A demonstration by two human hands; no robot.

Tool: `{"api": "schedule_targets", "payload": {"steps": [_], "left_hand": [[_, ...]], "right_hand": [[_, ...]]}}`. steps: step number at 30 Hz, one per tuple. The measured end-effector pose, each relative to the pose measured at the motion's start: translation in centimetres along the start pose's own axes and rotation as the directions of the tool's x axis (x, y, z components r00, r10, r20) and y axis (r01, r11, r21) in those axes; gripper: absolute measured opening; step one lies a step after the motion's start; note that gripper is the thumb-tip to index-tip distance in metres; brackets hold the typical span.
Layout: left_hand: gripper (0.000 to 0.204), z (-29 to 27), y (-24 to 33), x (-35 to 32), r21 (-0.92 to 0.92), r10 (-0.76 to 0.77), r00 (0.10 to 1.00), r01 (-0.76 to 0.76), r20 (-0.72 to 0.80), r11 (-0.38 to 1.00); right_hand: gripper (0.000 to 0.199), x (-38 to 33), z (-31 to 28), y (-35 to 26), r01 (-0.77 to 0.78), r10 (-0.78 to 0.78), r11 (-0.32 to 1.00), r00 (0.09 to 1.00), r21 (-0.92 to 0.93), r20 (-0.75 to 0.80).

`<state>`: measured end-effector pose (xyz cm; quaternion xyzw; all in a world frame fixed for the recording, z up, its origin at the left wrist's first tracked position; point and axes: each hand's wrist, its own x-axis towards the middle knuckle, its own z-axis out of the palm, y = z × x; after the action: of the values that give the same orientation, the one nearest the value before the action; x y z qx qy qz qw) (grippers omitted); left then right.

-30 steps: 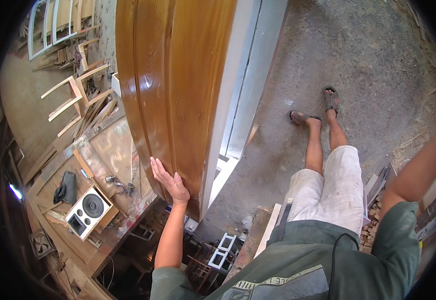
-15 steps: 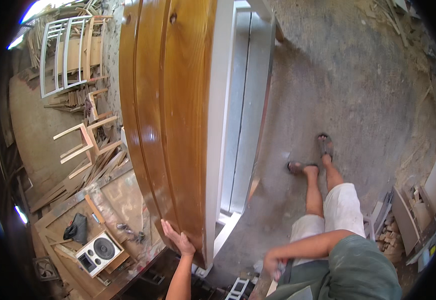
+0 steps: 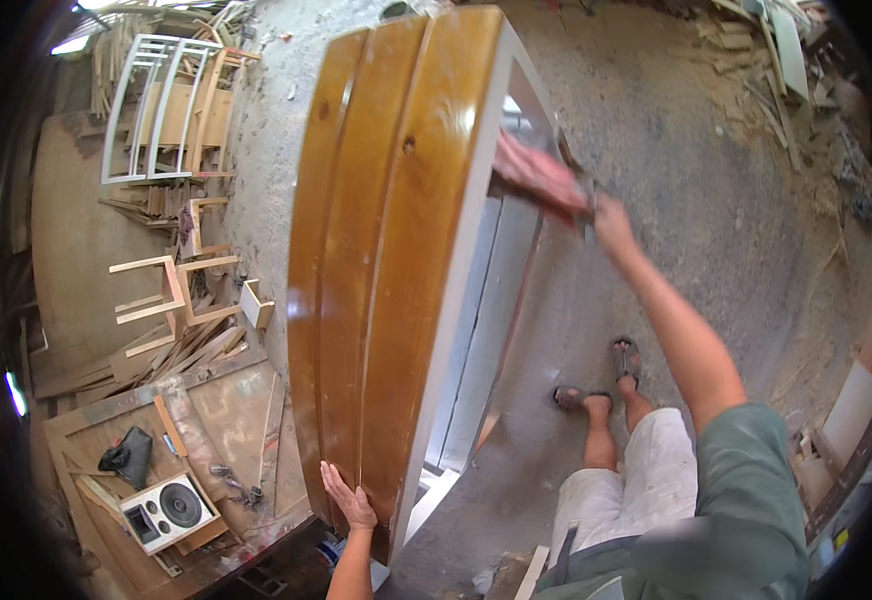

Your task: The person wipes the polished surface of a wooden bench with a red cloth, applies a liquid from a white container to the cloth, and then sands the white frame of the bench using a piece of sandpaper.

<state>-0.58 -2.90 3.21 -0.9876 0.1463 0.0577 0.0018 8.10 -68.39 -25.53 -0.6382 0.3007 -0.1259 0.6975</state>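
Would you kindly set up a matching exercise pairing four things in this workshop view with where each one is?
1. left hand
2. right hand
3. white speaker
4. white chair frame

A. on the workbench, lower left
B. at the top left, among stacked timber
C. flat against the varnished panel's lower end
D. on the panel's upper white edge

Pairs: 1-C, 2-D, 3-A, 4-B

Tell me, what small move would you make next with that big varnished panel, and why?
Probably steady it before shifting anything. The left hand lies flat on the lower end of the varnished wooden panel, and the right hand reaches its white far edge, blurred. The tall piece stands on the gritty concrete floor, so a firmer two-handed grip seems wise.
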Motion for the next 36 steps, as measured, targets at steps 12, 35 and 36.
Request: {"api": "schedule_targets", "payload": {"steps": [12, 35, 36], "left_hand": [[0.066, -0.6, 1.6, 0.7, 0.029, -0.241, 0.961, 0.239, 0.137, 0.971], [0.071, -6.6, 36.3, 46.0, -0.332, -0.126, 0.969, 0.05, -0.214, 0.942], [0.072, -7.0, 39.1, 48.8, -0.278, -0.126, 0.978, 0.076, -0.168, 0.958]], "right_hand": [[0.03, -13.1, 11.0, -2.7, -0.586, 0.53, 0.8, 0.588, -0.129, 0.611], [0.028, 39.2, -28.8, -57.4, 0.251, -0.816, 0.111, 0.575, -0.962, 0.056], [0.031, 43.6, -26.3, -49.2, 0.292, -0.678, 0.155, 0.726, -0.944, 0.113]]}}
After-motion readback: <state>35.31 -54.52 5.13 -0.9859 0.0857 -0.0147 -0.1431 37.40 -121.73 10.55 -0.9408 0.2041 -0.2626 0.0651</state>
